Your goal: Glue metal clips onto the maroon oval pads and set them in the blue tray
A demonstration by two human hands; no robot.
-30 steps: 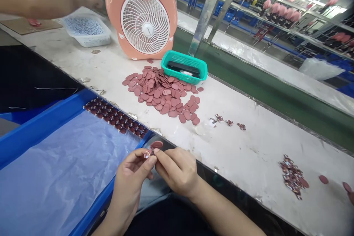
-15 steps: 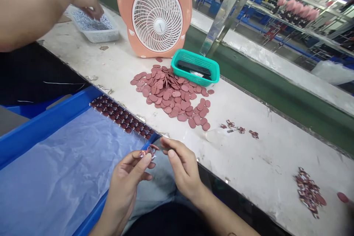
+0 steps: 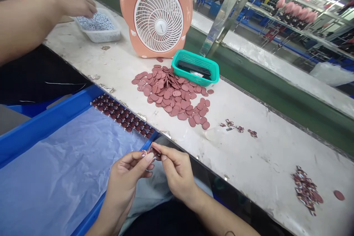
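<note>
My left hand and my right hand meet in front of the bench edge, above a blue crate. Fingertips of both pinch a small dark pink piece with a shiny bit on it; the fingers hide most of it. A heap of flat oval dusty-pink discs lies on the white bench, beyond my hands. Rows of finished dark studded pieces line the crate's far side, close to my left hand.
A blue crate lined with clear plastic sits at my left. A co-worker's hand reaches over a white basket of small pieces. A pink fan, teal basket and small heap stand on the bench.
My hands have drawn closer, and my right fingertips now reach the small piece. The co-worker's hand has shifted slightly left above the white basket.
</note>
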